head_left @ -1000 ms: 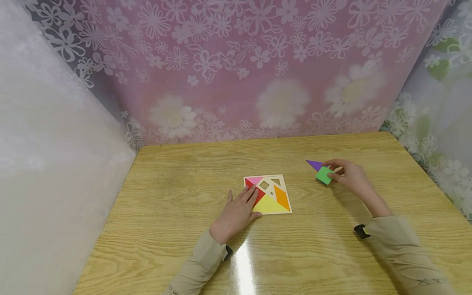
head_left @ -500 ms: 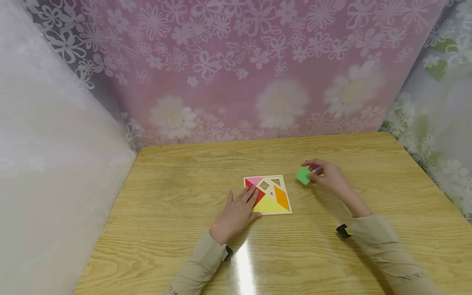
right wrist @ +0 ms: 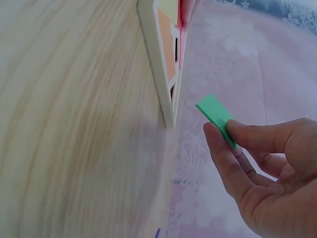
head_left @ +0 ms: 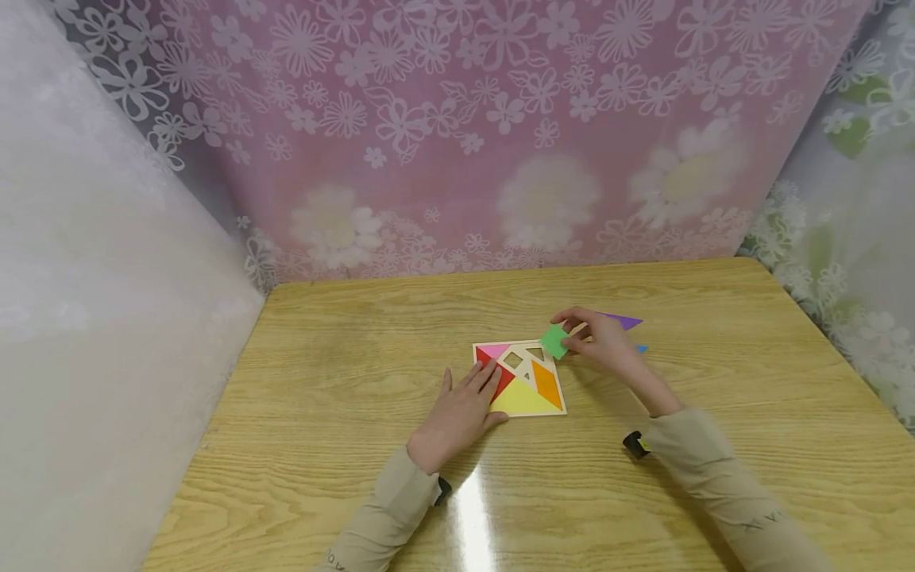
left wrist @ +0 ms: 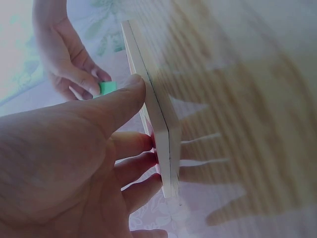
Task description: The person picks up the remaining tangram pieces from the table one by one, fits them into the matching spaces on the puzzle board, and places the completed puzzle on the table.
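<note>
A square wooden tangram board [head_left: 519, 411] lies on the table, with pink [head_left: 492, 349], red, yellow [head_left: 525, 399] and orange [head_left: 546, 384] pieces set in it. Several cut-outs in its upper right part show bare. My left hand [head_left: 453, 413] rests on the board's left side with straight fingers, fingertips over the red piece [head_left: 504, 381] and the thumb at the near edge. Between thumb and fingers my right hand [head_left: 604, 342] pinches a green square piece [head_left: 554, 342], which overlaps the board's upper right corner in the head view. The right wrist view shows this green piece [right wrist: 216, 116] tilted above the table.
A purple triangle [head_left: 623, 321] lies on the table beyond my right hand. A blue piece [head_left: 642, 349], mostly hidden by that hand, lies nearer. Flowered curtains [head_left: 457, 159] stand behind the wooden table [head_left: 322, 357] and along both sides.
My right hand has moved left from beside the purple triangle to the board's corner, carrying the green square. The purple and blue pieces stay behind on the table. My left hand has not moved.
</note>
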Demonstrator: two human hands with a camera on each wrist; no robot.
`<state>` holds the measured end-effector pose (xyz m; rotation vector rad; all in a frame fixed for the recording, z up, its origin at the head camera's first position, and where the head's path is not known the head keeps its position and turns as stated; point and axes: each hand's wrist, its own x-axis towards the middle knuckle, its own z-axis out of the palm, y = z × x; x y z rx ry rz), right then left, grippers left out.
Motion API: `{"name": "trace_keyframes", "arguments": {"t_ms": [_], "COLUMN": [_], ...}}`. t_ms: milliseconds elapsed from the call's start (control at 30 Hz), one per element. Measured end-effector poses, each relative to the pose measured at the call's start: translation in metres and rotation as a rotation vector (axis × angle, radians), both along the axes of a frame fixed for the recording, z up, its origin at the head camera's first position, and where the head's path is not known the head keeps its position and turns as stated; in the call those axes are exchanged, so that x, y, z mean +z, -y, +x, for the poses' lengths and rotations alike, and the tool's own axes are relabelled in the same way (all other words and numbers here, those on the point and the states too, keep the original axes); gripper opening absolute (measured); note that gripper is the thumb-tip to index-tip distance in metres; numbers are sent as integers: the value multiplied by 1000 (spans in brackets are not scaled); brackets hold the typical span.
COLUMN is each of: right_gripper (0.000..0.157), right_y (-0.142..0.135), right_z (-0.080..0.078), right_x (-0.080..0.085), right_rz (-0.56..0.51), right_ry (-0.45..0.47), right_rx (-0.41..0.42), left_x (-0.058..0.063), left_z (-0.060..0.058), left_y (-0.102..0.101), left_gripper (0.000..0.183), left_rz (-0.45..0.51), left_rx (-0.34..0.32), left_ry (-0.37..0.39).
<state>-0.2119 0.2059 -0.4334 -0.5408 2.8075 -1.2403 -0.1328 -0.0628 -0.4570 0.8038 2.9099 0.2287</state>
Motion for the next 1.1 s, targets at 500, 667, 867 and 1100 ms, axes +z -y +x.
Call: {"name": "trace_keyframes", "arguments": {"t_ms": [500,667,867,1100], "right_gripper": [29,26,24,24], "right_y": [39,49,60,66], "right_z": [-14,-17,-19,-21], "right_x": [-10,-10,-12,-11], "right_rz": [-38,77,176,184], "right_ry": [134,128,126,141], "right_rx": [72,77,57,55], "left_x": [1,0,1,2], "left_z": [-1,-1,0,0], "left_y": [0,0,0,0], "left_gripper": [73,73,73,73], "left_rz": [-7,-9,-16,-26], "left_rx": [6,11,14,6], "left_ry": [7,12,10,2]}}
